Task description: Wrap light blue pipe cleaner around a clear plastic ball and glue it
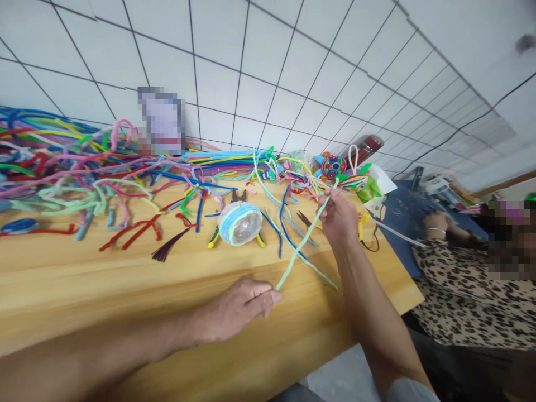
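A light green pipe cleaner (pixel 299 247) stretches diagonally between my two hands over the wooden table. My left hand (pixel 243 307) pinches its lower end between thumb and fingers. Higher up and to the right, my right hand (pixel 341 218) grips it near the upper end, a short tip sticking out past the fingers. Beyond my left hand sits a clear round plastic piece (pixel 247 229), wrapped with blue and pale green pipe cleaners. Pliers (pixel 213 239) with green and yellow handles lie beneath it, partly hidden. Dark scissor blades (pixel 307 219) show beside my right hand.
Heaped colourful pipe cleaners (pixel 62 167) line the back and left of the wooden table (pixel 167 279). A dark tassel (pixel 171 245) lies in front of them. At the right, a person in a leopard-print top (pixel 473 290) sits by a blue surface (pixel 397 223).
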A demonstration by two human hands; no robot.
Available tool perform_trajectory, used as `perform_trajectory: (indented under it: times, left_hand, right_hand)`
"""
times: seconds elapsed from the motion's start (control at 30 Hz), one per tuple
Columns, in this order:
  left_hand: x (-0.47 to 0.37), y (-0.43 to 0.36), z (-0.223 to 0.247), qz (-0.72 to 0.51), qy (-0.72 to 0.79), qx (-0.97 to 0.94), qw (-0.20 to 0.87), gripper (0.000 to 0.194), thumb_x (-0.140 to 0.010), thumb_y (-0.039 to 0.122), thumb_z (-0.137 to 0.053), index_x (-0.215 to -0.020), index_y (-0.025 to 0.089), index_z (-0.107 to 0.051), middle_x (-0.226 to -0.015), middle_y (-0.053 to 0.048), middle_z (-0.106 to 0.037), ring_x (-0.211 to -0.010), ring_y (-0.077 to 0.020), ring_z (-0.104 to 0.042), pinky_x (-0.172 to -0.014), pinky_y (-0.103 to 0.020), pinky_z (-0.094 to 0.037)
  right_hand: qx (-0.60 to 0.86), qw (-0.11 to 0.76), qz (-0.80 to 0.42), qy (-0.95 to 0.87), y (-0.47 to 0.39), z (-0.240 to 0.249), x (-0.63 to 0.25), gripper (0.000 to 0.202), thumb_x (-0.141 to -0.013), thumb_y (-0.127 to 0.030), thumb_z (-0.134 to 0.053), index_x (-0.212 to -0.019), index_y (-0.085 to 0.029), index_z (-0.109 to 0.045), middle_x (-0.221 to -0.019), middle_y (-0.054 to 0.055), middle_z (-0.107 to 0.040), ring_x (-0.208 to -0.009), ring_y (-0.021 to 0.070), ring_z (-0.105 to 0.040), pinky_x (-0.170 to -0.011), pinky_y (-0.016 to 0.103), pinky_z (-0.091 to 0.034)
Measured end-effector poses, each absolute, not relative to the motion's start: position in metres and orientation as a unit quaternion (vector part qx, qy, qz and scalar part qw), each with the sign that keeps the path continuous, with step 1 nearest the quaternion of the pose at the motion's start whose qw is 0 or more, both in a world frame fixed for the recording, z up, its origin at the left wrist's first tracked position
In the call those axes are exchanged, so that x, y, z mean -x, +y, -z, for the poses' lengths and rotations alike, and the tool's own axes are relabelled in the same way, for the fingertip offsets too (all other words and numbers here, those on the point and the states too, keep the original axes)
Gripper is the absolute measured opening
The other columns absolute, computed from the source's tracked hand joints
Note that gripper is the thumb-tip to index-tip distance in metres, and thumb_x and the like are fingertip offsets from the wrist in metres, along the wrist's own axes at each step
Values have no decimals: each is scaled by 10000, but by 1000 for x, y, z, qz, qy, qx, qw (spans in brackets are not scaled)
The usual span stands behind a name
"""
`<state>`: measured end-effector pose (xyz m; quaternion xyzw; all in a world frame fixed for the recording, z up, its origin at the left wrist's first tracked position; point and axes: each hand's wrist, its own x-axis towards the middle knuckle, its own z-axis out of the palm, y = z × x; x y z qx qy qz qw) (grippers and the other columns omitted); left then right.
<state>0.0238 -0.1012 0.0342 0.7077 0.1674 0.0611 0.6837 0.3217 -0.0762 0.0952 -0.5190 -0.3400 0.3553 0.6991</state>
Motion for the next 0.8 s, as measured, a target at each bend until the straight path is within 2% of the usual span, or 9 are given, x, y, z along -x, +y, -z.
perform_trajectory:
  times: [0.2, 0.37, 0.47, 0.57, 0.8]
  left_hand:
    - [-22, -98, -37, -26, 185, -660, 728, 716, -956, 890, -453, -765, 207, -550, -655, 49, -483, -594, -108, -417, -578, -257, -332]
    - [-27, -95, -29, -34, 173, -544, 820, 750, -859, 949, -587, -754, 208, -537, -573, 73, -473, -501, -79, -382, -515, -240, -282]
    - [-29, -92, -26, -39, 181, -503, 844, 760, -816, 952, -657, -738, 208, -523, -570, 71, -500, -467, -65, -381, -491, -238, -262]
    - [-29, -90, -25, -33, 185, -501, 845, 762, -810, 952, -665, -741, 207, -522, -587, 70, -506, -469, -63, -383, -485, -241, -258]
    - [-23, -88, -31, 0, 180, -614, 769, 688, -957, 866, -528, -776, 202, -544, -646, 60, -495, -578, -93, -419, -566, -246, -337]
  right_hand:
    - [496, 689, -416, -327, -60, -110, -341, 297, -838, -403, -934, -888, -251, -685, -668, -93, -657, -452, 43, -447, -391, 147, -366]
    - [463, 681, -480, -305, -60, -115, -342, 123, -998, -347, -768, -915, -275, -715, -885, -62, -792, -525, 50, -505, -446, 151, -440]
    - [437, 688, -499, -295, -61, -115, -341, 58, -946, -260, -798, -943, -282, -745, -866, -75, -779, -532, 50, -502, -450, 149, -445]
    - [446, 680, -485, -320, -60, -113, -341, 207, -831, -236, -907, -972, -274, -760, -816, -81, -735, -553, 51, -528, -449, 146, -439]
    - [524, 655, -414, -355, -52, -102, -350, 314, -813, -426, -964, -917, -245, -729, -756, -54, -755, -463, 48, -502, -394, 157, -371]
